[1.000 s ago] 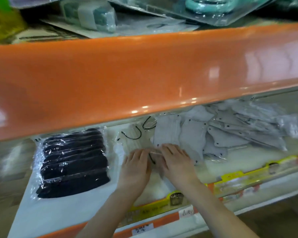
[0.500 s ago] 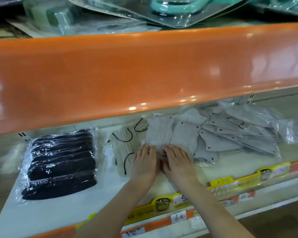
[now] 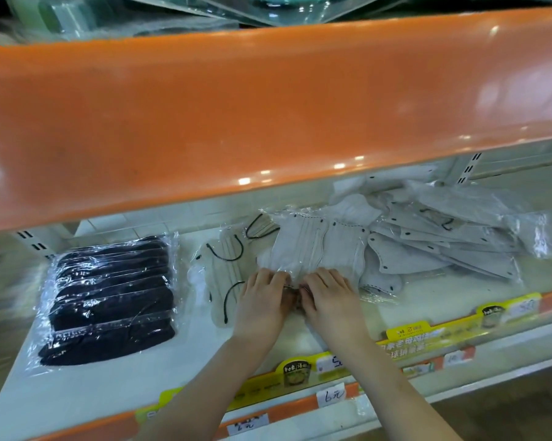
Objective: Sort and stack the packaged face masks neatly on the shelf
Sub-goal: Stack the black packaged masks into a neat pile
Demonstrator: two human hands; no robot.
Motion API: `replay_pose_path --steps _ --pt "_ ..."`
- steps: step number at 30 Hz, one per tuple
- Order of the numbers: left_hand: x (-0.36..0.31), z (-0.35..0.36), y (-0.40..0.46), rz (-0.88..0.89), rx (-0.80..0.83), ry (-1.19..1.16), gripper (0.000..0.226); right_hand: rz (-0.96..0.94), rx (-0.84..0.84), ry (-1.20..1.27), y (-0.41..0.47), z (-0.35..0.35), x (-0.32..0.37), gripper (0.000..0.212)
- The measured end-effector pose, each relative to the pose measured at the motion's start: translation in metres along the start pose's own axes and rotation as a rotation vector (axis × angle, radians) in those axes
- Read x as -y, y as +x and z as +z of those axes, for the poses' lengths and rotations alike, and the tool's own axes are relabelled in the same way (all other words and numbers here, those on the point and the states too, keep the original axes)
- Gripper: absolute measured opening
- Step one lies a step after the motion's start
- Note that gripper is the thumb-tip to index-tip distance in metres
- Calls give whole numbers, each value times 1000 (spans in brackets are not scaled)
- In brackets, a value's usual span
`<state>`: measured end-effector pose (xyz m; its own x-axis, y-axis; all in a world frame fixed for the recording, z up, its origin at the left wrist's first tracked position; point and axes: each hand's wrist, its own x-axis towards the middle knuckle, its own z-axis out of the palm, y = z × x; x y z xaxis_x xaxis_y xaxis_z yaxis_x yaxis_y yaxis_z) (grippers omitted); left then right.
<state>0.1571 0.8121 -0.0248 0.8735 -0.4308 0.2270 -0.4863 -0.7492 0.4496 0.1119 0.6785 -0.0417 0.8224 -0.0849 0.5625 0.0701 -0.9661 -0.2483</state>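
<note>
White shelf (image 3: pixel 86 399) board under an orange lip carries the stock. Left hand (image 3: pixel 261 302) and right hand (image 3: pixel 330 297) meet near its middle, fingers curled down onto the near edge of a clear-wrapped grey mask pack (image 3: pixel 316 249); whether they pinch the film or only press it, I cannot tell. To do this step well, I judge both hands should square that pack's edges before sliding it, keeping the slippery wrap flat so nothing fans out. Just left lies a beige pack with black loops (image 3: pixel 226 275), partly under the left hand. Farther left sits a tidy black mask pack (image 3: pixel 109 300). Right of the hands, loose grey packs (image 3: pixel 453 240) sprawl overlapping, still unsorted.
</note>
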Motion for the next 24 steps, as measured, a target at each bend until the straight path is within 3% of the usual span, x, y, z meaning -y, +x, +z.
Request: replay_pose_path --steps 5,9,12,15,17,20,24 --pt "-1 -1 1 25 -12 -65 25 -28 -31 118 2 -9 4 17" --pt "-5 -10 -1 26 -195 -219 18 73 -95 393 4 -18 -1 9" --pt "-9 -28 -1 -19 -228 -377 7 130 -141 436 6 -29 -9 18" --pt "-12 -48 -1 -123 -171 -606 29 76 -145 404 17 -45 -19 15" --pt "-14 -61 -4 -180 -182 -778 33 151 -105 443 27 -56 -26 5" --pt "-12 -78 -9 -239 -272 -918 29 317 63 544 42 -71 -32 29" --pt "4 -97 -11 -380 -422 -945 22 409 165 602 59 -84 -24 24"
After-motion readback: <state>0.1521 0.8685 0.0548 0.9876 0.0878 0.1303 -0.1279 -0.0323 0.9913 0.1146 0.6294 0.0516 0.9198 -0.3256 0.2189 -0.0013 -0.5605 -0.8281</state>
